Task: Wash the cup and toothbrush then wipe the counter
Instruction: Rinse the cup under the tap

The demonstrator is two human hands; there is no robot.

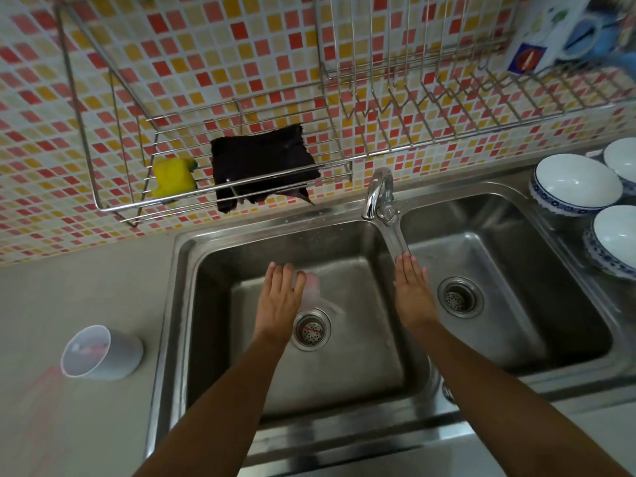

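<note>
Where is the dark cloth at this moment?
In the head view, the dark cloth hangs over the wire rack on the tiled wall, upper centre, beside the yellow sponge and above the left sink basin.

The pale desk (86,287) runs along the tiled wall and carries a steel double sink (344,232) set into it. Left of the sink, well apart from its rim, a translucent cup (103,352) lies tipped on its side on the desk. Right of the sink, three white bowls (574,184) with blue rims sit close together on the steel drainboard.
</note>
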